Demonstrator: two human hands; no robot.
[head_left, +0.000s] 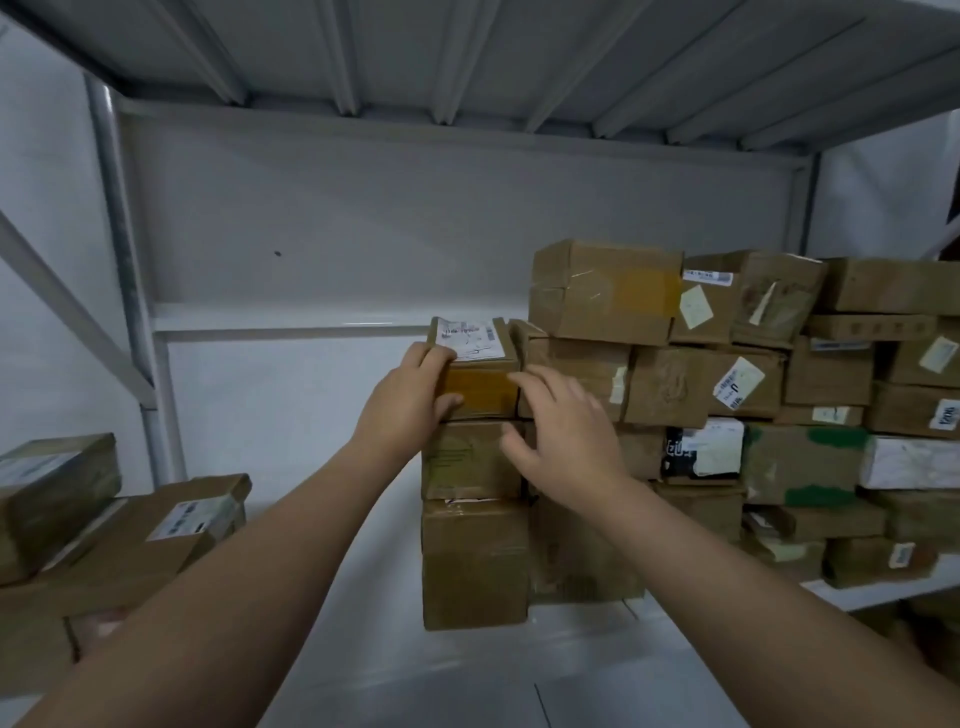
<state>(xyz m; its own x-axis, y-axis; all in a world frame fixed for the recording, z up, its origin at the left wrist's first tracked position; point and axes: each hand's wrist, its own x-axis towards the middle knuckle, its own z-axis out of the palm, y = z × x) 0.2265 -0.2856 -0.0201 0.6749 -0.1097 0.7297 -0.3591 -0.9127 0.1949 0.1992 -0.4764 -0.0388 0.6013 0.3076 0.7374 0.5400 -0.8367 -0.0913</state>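
Two grips: my left grip (410, 400) and right grip (566, 431) meet at the top box (480, 387).
Left grip: fingers over its top edge, thumb on its taped front, clasping the 9 o'clock corner.
Right grip: fingers spread, tips by the box's 3 o'clock edge; I cannot tell whether they touch it.
Top box: labelled, crowning a three-high stack (470, 561) on the white shelf (322, 623).
Pile of boxes (753, 395): at 3 o'clock, touching the stack.

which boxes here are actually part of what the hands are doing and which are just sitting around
In the job:
labelled top box, gripped by the left hand
right hand, open at its right edge
column of boxes it sits on

Just lying about:
stacked boxes on the right
boxes at lower left
white shelf
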